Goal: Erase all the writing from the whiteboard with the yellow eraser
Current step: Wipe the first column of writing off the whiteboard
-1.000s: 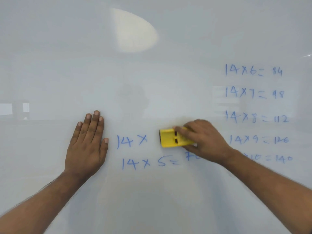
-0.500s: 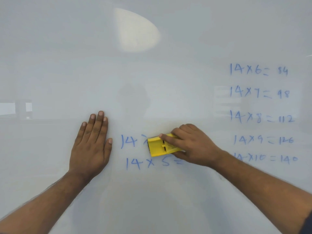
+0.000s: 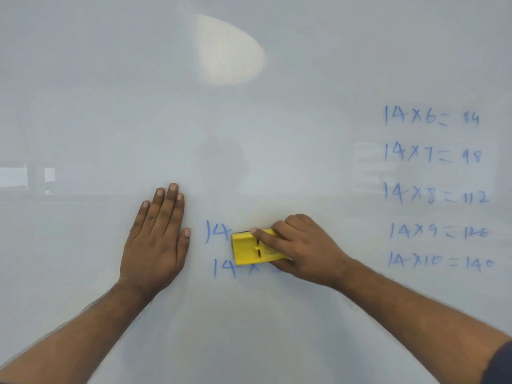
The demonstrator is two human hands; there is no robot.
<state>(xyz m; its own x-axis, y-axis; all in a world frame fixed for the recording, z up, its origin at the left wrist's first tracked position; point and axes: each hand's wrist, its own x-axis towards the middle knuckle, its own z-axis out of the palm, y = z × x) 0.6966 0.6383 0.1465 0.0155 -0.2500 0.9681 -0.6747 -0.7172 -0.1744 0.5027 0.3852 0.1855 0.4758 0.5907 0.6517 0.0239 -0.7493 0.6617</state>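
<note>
The whiteboard (image 3: 249,120) fills the whole view. My right hand (image 3: 302,248) grips the yellow eraser (image 3: 249,249) and presses it flat on the board. Just left of the eraser a blue "14" (image 3: 219,231) remains, and below it a blue "14 x" (image 3: 235,268). At the right stands a column of blue sums (image 3: 435,189), from "14x6=84" down to "14x10=140". My left hand (image 3: 158,239) lies flat on the board with fingers together, left of the writing, holding nothing.
A bright oval light reflection (image 3: 227,51) shows on the upper board. Faint window reflections (image 3: 25,177) appear at the left edge. The lower board (image 3: 249,342) between my forearms carries no writing.
My right hand slid the eraser leftward along the two middle lines. The "x" after the upper "14" and the "5 = 70" of the lower line are gone. My left hand stayed put.
</note>
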